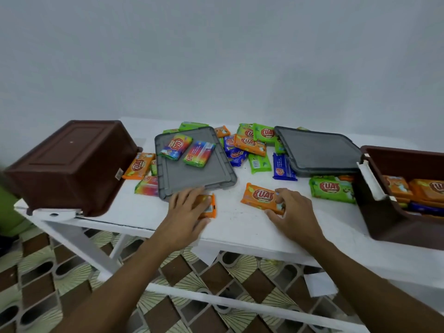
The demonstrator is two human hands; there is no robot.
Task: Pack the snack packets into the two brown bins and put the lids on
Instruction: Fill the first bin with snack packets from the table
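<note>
Your left hand (189,212) lies over the left orange packet (209,205). The fingers curve over its top and the thumb is at its near edge, so the hand grips it against the white table (240,227). Your right hand (296,210) pinches the right orange packet (260,196) at its right end, with the fingers on the far edge and the thumb on the near edge. Both packets lie flat near the front of the table, between the two bins.

These packets look light and thin, with a glossy wrapper that is probably slippery. I think the content is a biscuit or wafer that breaks if you squeeze hard. Take each packet across its width, thumb on one long edge and fingers on the other, with only soft pressure. Do not take it by the crimped end seals, because they bend.

The right brown bin (384,219) stands open and already holds orange and blue packets. The left brown bin (72,164) stands upside down at the left end, so you must turn it over before filling it. The left grey lid (199,179) carries two rainbow packets (187,151). The right grey lid (319,150) rests on some loose packets, a little tilted.
</note>
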